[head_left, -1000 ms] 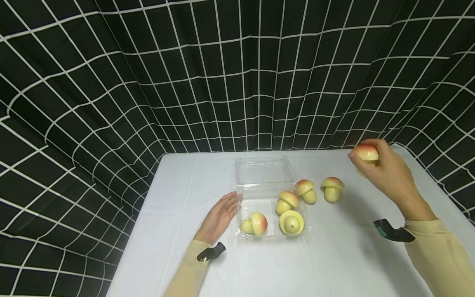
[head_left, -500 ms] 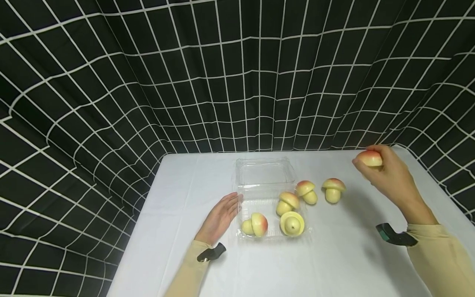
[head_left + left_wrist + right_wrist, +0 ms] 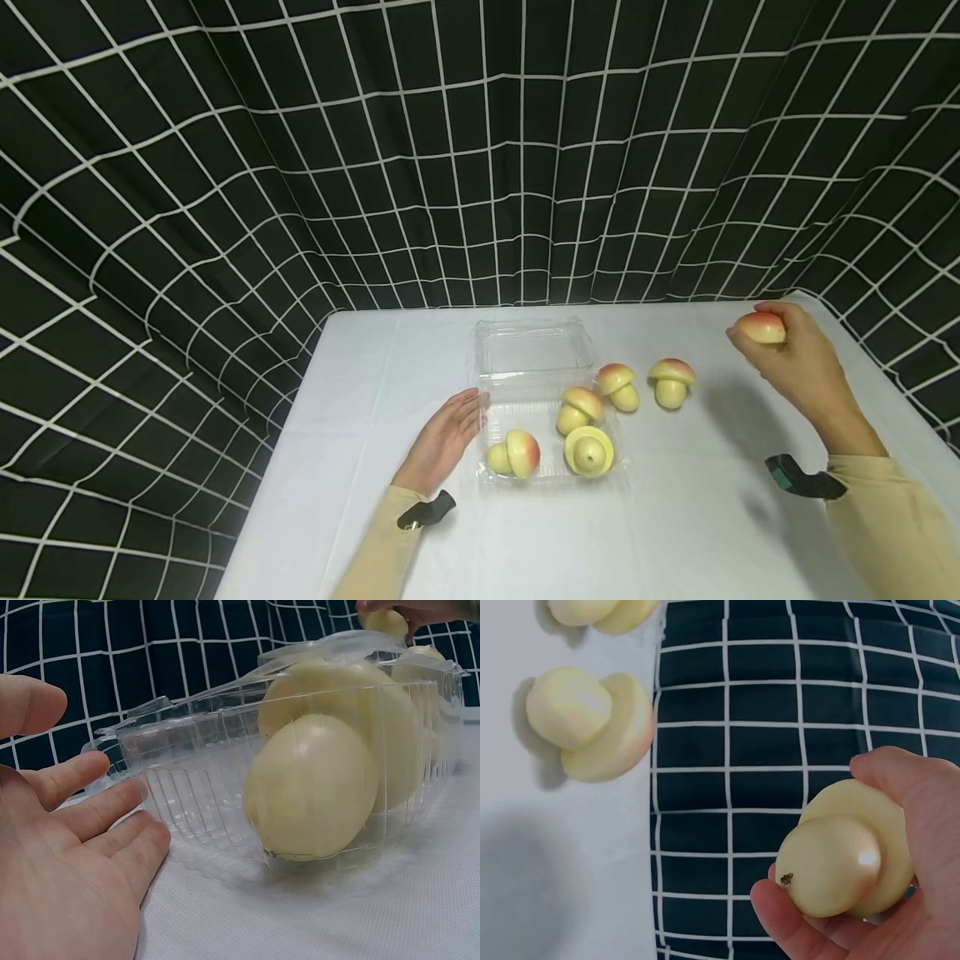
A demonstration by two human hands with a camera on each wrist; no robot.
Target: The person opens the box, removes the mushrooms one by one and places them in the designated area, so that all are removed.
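Note:
Raised over the table's back right, my right hand [image 3: 806,362] grips a toy mushroom [image 3: 761,328] by its red-and-cream cap. In the right wrist view that mushroom's pale stem [image 3: 829,866] faces the camera. My left hand [image 3: 442,442] lies with fingers extended, fingertips right at the left wall of a clear plastic clamshell box [image 3: 551,467], its lid [image 3: 534,348] folded back. Inside the box are a mushroom on its side [image 3: 517,453] at the left, one stem-up [image 3: 589,451] at the right front, and a tilted one [image 3: 580,410] behind it.
One mushroom [image 3: 618,387] leans close by the box's back right corner. Farther right, another mushroom [image 3: 672,382] stands upright on the white tablecloth [image 3: 675,533]. Black curtain with a white grid [image 3: 525,167] rises behind the table.
My right hand has moved slightly to the right and toward me, with the mushroom in its grip. The left hand, the box and the other mushrooms have stayed put.

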